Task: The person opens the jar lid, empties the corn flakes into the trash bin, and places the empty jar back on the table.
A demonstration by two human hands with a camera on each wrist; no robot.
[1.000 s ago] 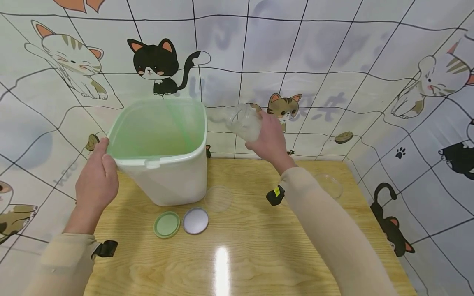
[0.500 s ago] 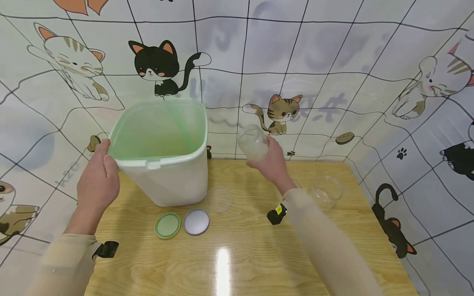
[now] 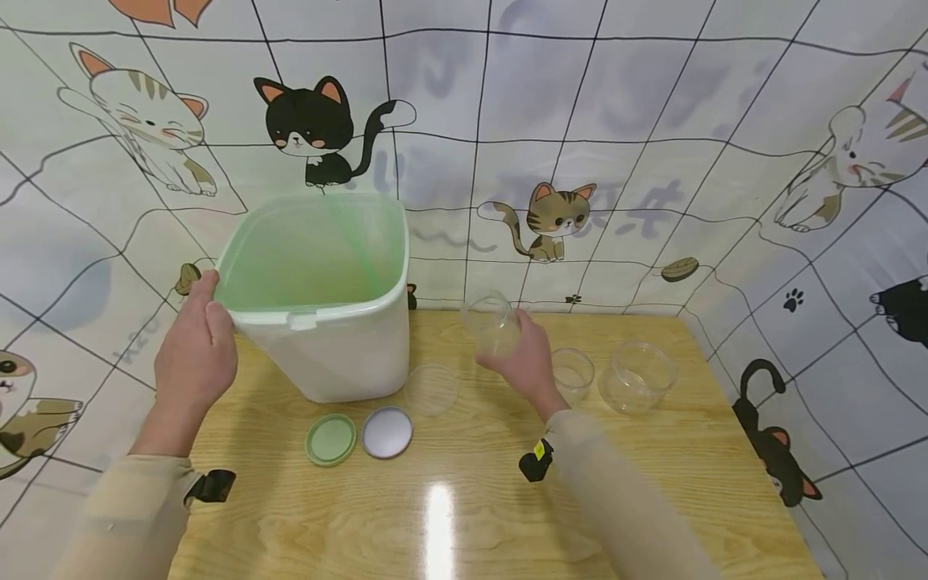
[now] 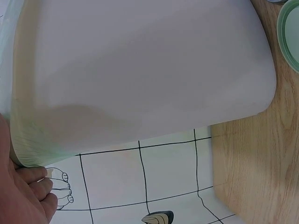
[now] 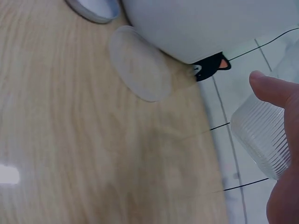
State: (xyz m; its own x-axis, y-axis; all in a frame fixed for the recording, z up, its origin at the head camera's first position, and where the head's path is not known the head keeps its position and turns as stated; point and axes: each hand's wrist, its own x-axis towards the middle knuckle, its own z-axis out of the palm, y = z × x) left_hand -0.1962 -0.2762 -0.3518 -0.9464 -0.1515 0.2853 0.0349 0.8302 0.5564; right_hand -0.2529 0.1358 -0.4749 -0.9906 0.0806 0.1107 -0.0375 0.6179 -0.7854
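My left hand [image 3: 194, 358] grips the left rim of a white bin [image 3: 341, 354] with a pale green inside. In the left wrist view its fingers [image 4: 39, 189] curl at the bin's corner, where thin green wrinkled material shows. To the right of the bin, my right hand [image 3: 525, 362] holds a clear jar [image 3: 486, 314] low near the table's back edge, its mouth uncovered. Ribbed sides of this jar [image 5: 259, 130] show behind the thumb in the right wrist view. Two more clear round containers stand right of this hand, a small one [image 3: 573, 372] and a wider one [image 3: 638, 379].
In front of the bin lie a green lid [image 3: 331, 440] and a white lid [image 3: 387, 432], side by side. A clear disc [image 3: 432, 390] lies flat by the bin's right corner. Cat-print sheeting [image 3: 449, 105] rises behind the wooden table [image 3: 348, 515] and at both sides.
My right hand has brought the jar down from beside the bin's rim to near the table, turning it more upright. The left hand and the bin stay in place.
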